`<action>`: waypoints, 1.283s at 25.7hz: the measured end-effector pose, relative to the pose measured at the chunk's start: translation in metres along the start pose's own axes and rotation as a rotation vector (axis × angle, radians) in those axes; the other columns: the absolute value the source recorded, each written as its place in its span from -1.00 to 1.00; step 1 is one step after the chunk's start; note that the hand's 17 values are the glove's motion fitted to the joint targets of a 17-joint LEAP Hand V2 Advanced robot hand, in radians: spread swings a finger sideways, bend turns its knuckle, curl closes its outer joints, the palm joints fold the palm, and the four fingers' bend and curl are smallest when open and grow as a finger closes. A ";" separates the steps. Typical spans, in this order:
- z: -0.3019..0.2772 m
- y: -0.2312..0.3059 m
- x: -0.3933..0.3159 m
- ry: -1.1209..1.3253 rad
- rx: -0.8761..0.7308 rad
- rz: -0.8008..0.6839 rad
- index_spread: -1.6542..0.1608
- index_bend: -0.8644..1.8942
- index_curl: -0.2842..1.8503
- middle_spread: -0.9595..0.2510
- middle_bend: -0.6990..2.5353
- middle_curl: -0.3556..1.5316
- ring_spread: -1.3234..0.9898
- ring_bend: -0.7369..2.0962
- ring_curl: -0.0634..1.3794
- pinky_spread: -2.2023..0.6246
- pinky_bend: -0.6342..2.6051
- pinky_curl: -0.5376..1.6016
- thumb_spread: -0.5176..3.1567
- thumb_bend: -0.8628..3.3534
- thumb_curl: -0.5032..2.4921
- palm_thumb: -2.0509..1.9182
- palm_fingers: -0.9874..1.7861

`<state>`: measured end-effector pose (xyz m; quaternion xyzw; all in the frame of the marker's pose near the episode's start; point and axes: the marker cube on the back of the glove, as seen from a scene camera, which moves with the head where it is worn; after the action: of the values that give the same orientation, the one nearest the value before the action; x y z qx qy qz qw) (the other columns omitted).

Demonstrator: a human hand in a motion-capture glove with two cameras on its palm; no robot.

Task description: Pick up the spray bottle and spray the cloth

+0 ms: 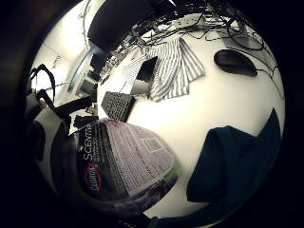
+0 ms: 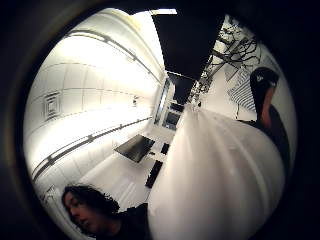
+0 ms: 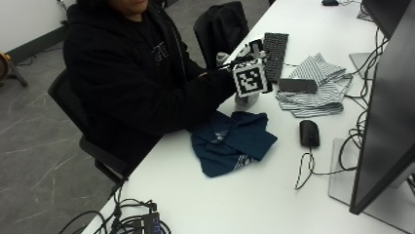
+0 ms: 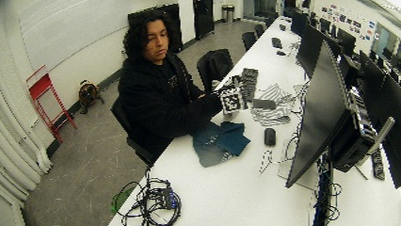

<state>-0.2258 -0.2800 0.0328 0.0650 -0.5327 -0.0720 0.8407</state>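
Gloved right hand (image 3: 217, 80) is raised above the white table (image 3: 259, 195), near its front edge, with a Clorox Scentiva spray bottle (image 3: 247, 99) in it. From the outside view only the bottle's lower body shows, hanging below the hand, clear of the tabletop. The little-finger-side palm view has the bottle's label (image 1: 126, 159) filling much of the picture, with black-gloved fingers (image 1: 47, 137) beside it; the thumb-side palm view is largely filled by the bottle's pale body (image 2: 220, 180), with a fingertip (image 2: 265, 100) curving over its far edge. So the fingers look wrapped round the bottle, though the exact finger positions are hidden from the outside camera.

Dark blue cloth (image 3: 230, 141) lies crumpled on the table just below and in front of the bottle, not touching it; pale stripes show along its folds. Farther along the table a grey-and-white striped cloth (image 3: 317, 92) lies bunched, with a small dark flat object (image 3: 297, 85) resting on it. A black keyboard (image 3: 275, 48) sits beyond the hand, and a black computer mouse (image 3: 309, 132) lies beside the blue cloth, its cable (image 3: 305, 170) looping toward a large monitor (image 3: 383, 122) at the table's far side. A bundle of cables (image 3: 133, 222) rests at the near corner. The person sits on a black chair (image 3: 78, 126), in a black hoodie (image 3: 123, 73).
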 end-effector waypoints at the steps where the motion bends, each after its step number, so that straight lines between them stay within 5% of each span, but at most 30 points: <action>1: 0.000 0.000 0.000 -0.005 -0.007 0.002 0.47 -0.22 -0.19 0.20 -0.23 -0.09 -0.06 0.03 -0.25 0.32 -0.34 -0.11 -0.58 -0.61 -0.12 0.50 0.71; 8: -0.017 -0.001 0.006 0.012 -0.162 0.042 0.46 -0.23 -0.20 0.21 -0.25 -0.11 -0.06 -0.05 -0.29 0.33 -0.32 -0.11 -0.56 -0.61 -0.13 0.49 0.62; 11: -0.042 -0.023 0.006 0.097 -0.135 0.024 0.46 -0.27 -0.23 0.21 -0.29 -0.13 -0.06 -0.11 -0.33 0.40 -0.36 -0.13 -0.47 -0.62 -0.15 0.47 0.42; 21: -0.145 0.061 0.010 0.734 -0.265 0.046 0.43 -0.32 -0.35 0.30 -0.40 -0.20 -0.02 -0.16 -0.37 0.59 -0.40 -0.14 -0.28 -0.63 -0.26 0.35 0.06; 27: -0.192 0.141 -0.009 1.001 -0.296 0.088 0.41 -0.31 -0.41 0.30 -0.42 -0.22 0.00 -0.17 -0.40 0.65 -0.41 -0.16 -0.23 -0.62 -0.31 0.30 0.00; 33: -0.195 0.151 -0.017 1.106 -0.212 0.078 0.41 -0.29 -0.44 0.30 -0.42 -0.22 0.00 -0.18 -0.42 0.68 -0.42 -0.17 -0.19 -0.61 -0.35 0.28 0.01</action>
<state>-0.0491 -0.1218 -0.0368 -0.0113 -0.0045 -0.0493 0.9987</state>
